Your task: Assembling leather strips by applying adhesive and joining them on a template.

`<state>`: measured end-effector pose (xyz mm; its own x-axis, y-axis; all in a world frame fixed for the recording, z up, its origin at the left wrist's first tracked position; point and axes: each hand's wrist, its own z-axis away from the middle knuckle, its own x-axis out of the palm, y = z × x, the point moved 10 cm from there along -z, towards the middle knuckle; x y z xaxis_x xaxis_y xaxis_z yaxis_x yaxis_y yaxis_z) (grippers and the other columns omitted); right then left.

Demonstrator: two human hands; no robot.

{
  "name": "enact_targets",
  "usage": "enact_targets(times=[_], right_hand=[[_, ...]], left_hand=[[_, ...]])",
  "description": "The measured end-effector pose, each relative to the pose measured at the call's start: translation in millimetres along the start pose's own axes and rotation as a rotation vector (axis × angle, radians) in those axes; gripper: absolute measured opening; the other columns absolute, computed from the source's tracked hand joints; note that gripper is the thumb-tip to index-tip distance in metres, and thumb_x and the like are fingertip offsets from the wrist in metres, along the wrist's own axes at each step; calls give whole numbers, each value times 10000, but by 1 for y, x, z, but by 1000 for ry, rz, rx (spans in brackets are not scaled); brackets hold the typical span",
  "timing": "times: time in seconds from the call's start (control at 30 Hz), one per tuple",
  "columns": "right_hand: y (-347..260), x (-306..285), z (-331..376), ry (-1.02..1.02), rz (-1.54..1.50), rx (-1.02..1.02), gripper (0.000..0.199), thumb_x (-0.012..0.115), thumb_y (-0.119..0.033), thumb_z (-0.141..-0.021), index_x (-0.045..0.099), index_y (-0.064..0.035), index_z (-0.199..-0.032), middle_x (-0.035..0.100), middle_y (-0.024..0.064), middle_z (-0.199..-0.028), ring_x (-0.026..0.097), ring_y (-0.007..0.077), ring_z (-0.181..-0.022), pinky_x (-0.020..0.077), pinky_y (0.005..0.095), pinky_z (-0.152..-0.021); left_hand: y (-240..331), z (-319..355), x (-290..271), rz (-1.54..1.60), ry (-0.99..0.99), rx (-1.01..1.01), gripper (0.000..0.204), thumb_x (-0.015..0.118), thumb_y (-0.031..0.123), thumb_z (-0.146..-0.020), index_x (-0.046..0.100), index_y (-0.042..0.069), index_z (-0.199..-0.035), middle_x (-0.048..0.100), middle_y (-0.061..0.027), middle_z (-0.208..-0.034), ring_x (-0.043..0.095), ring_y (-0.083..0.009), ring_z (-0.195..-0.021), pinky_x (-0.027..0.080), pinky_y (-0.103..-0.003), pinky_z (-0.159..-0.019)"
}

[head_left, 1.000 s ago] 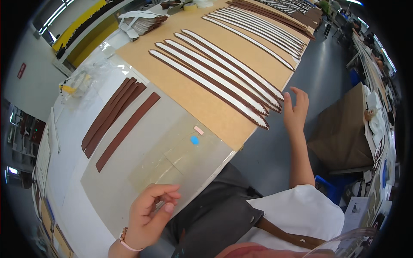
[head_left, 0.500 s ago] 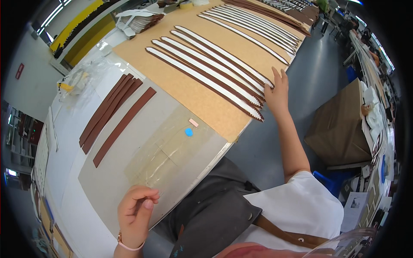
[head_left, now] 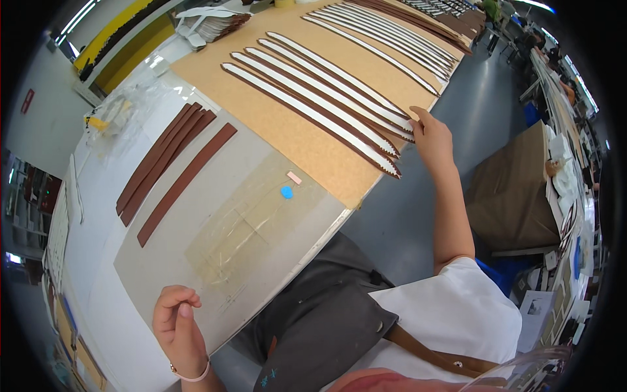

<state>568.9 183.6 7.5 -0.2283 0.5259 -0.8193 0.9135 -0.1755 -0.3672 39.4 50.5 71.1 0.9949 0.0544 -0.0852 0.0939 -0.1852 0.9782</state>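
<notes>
Several long brown strips with white facing and notched, pointed ends [head_left: 313, 108] lie fanned on the tan board. My right hand [head_left: 432, 136] reaches over the board's right edge, thumb and fingers closed at the end of the farthest strip of this group [head_left: 339, 73]. The fingers partly cover that end. My left hand [head_left: 177, 326] hovers above the near end of the grey mat [head_left: 157, 271]. Its fingers are curled, with thumb and forefinger close together; anything between them is too small to make out.
Plain reddish-brown strips [head_left: 163, 163] lie at the left on the mat and white table. Near the mat's middle are a blue blob [head_left: 287, 192] and a pink block [head_left: 294, 178]. More white-faced strips [head_left: 379, 46] lie farther back. A brown-covered box [head_left: 509, 189] stands across the aisle.
My right hand has turned and closed at the strip's end, and the far strips of the near group have shifted slightly. My left hand has moved left, still curled.
</notes>
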Motion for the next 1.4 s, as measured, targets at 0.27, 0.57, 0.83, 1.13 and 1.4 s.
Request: enact_targets(times=[0.27,0.57,0.83,1.13,1.4], right_hand=[[54,61,-8,-284,-603,281,163,651,-95,-960,683,5,-1084,693,83,-791,634,163,-676,522,322,-640],[77,53,-36,-57,-467,262,142,666,-118,-945,694,17,-979,673,102,-752,620,163,-645,519,330,-629],[-24,5,25,42,-69,-108,238,699,-243,-960,611,-25,-995,665,166,-1024,625,375,-890,514,468,-769],[-37,34,73,-369,-668,180,255,702,-93,-956,489,-16,-1072,612,57,-713,588,120,-665,472,268,-653],[-230,-90,141,-562,-1148,-852,198,689,11,-916,652,24,-1111,672,92,-867,631,212,-719,465,317,-634]], left_hand=[[-7,8,-9,3,25,-49,145,581,28,-953,661,-38,-1054,603,-100,-1012,552,-171,-915,446,-303,-848],[-6,10,-4,-15,-1,-44,141,593,45,-961,668,-32,-1052,611,-93,-990,555,-173,-906,450,-303,-843],[-11,7,-8,-42,-4,-61,141,597,59,-973,670,-33,-1051,616,-91,-983,559,-173,-900,451,-300,-839],[-25,-3,41,8,-243,-182,277,631,10,-944,648,-14,-1220,654,-108,-1103,618,-199,-1023,485,-315,-927],[16,-55,173,-637,-241,970,793,810,104,-761,498,78,-1489,582,-134,-1386,563,-330,-1305,347,-548,-1167]])
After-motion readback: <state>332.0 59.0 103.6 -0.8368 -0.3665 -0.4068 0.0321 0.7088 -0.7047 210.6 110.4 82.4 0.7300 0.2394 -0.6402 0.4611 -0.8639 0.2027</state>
